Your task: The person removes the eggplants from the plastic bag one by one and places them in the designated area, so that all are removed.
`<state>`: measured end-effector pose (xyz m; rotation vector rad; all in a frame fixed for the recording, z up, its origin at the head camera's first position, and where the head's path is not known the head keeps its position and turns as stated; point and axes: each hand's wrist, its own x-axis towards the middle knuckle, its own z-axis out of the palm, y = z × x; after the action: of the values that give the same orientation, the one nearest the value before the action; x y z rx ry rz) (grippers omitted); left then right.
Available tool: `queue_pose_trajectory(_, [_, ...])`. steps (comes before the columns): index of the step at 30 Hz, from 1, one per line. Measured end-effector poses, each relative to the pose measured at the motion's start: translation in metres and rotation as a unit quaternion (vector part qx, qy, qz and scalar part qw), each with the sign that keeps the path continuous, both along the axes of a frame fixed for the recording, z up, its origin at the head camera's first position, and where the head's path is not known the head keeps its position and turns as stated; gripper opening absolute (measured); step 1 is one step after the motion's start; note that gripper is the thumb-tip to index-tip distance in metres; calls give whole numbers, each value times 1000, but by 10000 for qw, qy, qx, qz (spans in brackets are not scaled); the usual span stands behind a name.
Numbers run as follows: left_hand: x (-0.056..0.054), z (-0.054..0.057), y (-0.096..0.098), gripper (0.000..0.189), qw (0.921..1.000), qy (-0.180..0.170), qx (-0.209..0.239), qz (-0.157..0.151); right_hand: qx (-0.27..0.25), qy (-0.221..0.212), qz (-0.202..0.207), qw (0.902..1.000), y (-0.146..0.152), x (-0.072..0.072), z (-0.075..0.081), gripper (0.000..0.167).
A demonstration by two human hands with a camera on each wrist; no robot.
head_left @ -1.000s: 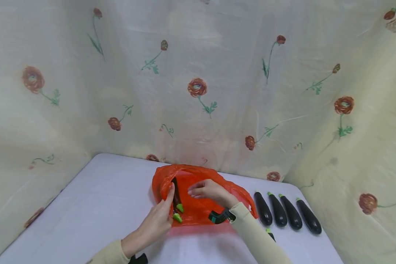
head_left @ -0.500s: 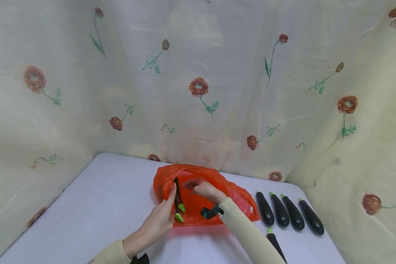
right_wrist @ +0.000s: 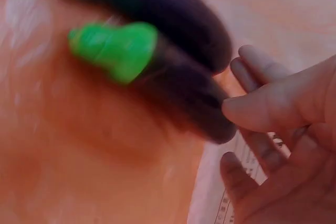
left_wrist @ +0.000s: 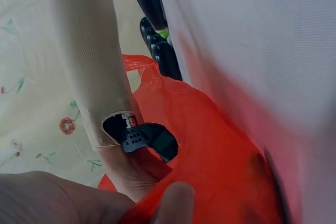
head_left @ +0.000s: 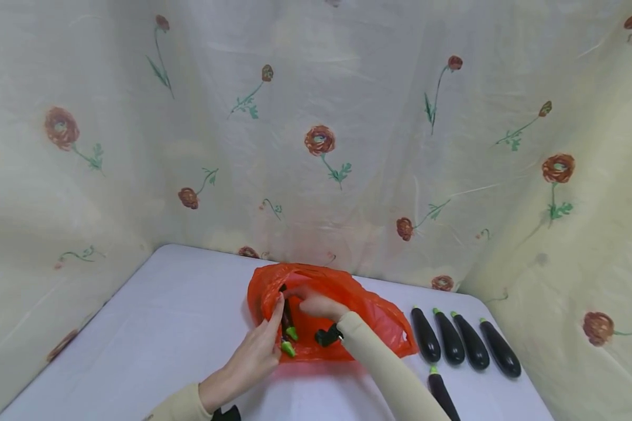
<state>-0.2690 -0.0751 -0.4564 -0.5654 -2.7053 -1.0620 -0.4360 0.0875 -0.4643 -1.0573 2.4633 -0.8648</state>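
Note:
An orange plastic bag (head_left: 368,313) lies on the white table (head_left: 163,310), its mouth facing me. Two dark purple eggplants (head_left: 287,320) with green stems lie inside it. My left hand (head_left: 260,349) pinches the bag's left rim, index finger stretched along the edge; in the left wrist view its thumb (left_wrist: 176,203) presses on the orange bag (left_wrist: 220,150). My right hand (head_left: 316,304) is inside the bag. In the right wrist view the right hand (right_wrist: 236,90) has loosely curled fingers, and its thumb tip touches the blunt end of the nearer eggplant (right_wrist: 178,82).
Several eggplants (head_left: 471,349) lie side by side on the table right of the bag, and one more eggplant (head_left: 442,394) lies nearer me. A flowered curtain (head_left: 316,140) closes in the back and both sides.
My right hand has gone deeper into the bag, leftward to the eggplants. The left hand has stayed at the bag's rim.

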Motion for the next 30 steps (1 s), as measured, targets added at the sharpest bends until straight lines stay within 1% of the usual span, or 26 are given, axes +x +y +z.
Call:
queue_pose_trajectory(4, [1,-2,0,102,10000,75,23,-2,166,205,50,9996,-4,0,-4,46])
queue_pose_trajectory(6, [0,-3,1,102,10000,87,11,3,361,419,103,9984,-5,-1,-6,45])
queue_pose_trajectory(7, [0,-3,1,102,9999,100,13,-2,476,625,155,9968,-6,-2,-6,44])
queue_pose_trajectory(9, [0,-3,1,101,10000,87,15,-1,660,1067,292,9917,-7,-4,-6,43])
queue_pose_trajectory(10, [0,-3,1,101,10000,81,19,-2,806,1295,190,9881,-7,-5,-5,39])
queue_pose_trajectory(11, [0,-3,1,101,10000,75,33,-12,917,1457,188,9849,-7,-6,-5,37])
queue_pose_trajectory(13, [0,-2,1,101,10000,29,59,-25,1206,1681,58,9784,-5,-8,-4,34])
queue_pose_trajectory(16, [0,-2,2,101,10000,-6,57,-12,1481,1558,-707,9741,-2,-8,-2,23])
queue_pose_trajectory(17, [0,-1,2,101,10000,-10,51,-6,1456,1457,-875,9746,-2,-9,-3,22])
queue_pose_trajectory(18, [0,-1,2,101,10000,-13,47,6,1489,1427,-1036,9730,0,-9,-3,22])
queue_pose_trajectory(20, [0,-2,2,100,10000,27,51,4,1592,1428,-1363,9673,2,-10,-5,24])
queue_pose_trajectory(24, [0,-2,1,101,9999,90,54,-9,1994,1668,-1250,9575,6,-13,-11,29])
queue_pose_trajectory(25, [0,-2,1,101,9999,115,49,-14,2039,1653,-1296,9562,6,-14,-12,28])
queue_pose_trajectory(28, [0,-2,0,103,10000,89,28,10,1848,1500,-1314,9623,6,-13,-10,27])
queue_pose_trajectory(30, [0,-1,0,103,10000,25,31,12,1680,1321,-1475,9657,7,-12,-8,26])
